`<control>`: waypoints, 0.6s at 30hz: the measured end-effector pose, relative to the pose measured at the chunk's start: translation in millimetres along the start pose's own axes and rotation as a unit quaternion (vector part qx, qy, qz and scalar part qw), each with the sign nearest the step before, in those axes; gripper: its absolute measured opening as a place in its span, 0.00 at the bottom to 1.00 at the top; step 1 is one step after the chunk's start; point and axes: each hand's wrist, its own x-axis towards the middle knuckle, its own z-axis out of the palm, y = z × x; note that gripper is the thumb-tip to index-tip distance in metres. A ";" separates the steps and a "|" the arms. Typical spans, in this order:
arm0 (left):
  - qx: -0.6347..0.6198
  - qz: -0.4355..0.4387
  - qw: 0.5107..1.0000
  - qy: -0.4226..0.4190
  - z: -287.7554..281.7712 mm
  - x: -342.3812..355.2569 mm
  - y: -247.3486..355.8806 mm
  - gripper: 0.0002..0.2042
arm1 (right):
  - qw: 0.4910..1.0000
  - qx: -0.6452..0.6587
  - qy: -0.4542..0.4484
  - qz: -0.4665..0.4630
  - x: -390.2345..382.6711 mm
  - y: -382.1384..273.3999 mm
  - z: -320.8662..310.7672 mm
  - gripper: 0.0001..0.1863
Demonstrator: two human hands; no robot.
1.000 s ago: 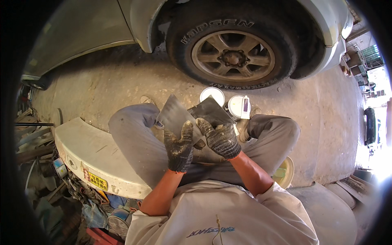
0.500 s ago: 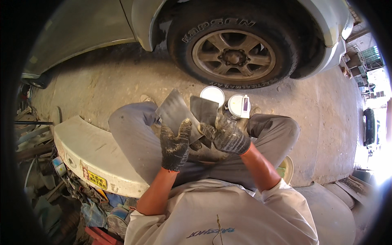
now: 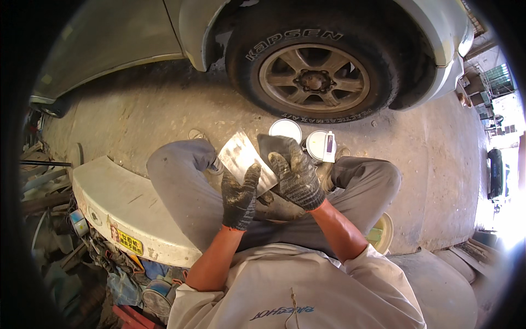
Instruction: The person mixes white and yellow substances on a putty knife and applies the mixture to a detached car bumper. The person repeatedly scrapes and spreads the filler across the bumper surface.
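My left hand [image 3: 239, 194], in a dark, stained knit glove, grips a flat rectangular metal putty spreader [image 3: 241, 153] with the thumb on its face. Its upper surface shines pale with smears. In my right hand [image 3: 299, 182], gloved the same way, is a darker flat spreader [image 3: 275, 145], its far end showing past the fingers. Both are held close together between my knees, the lower edges near each other; whether they touch is hidden by the gloves. Beyond my right hand stand a white-lidded can [image 3: 285, 130] and another can [image 3: 314, 143] with a small white packet [image 3: 330, 147] on it.
A large tyre [image 3: 312, 77] under a light vehicle body stands ahead. A cream curved panel [image 3: 131, 203] lies left of my legs, beside piled scrap [image 3: 60, 241]. A round tub [image 3: 385, 233] is partly hidden behind my right arm.
The left spreader has tilted, its face turning from dull grey to bright. My right hand has turned more upright and shifted slightly left, covering more of its spreader.
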 end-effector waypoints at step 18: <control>0.014 0.004 0.999 0.040 -5.1 3.8 16.6 0.22 | 0.995 -0.040 -0.017 -0.088 -7.0 -4.5 -11.8 0.16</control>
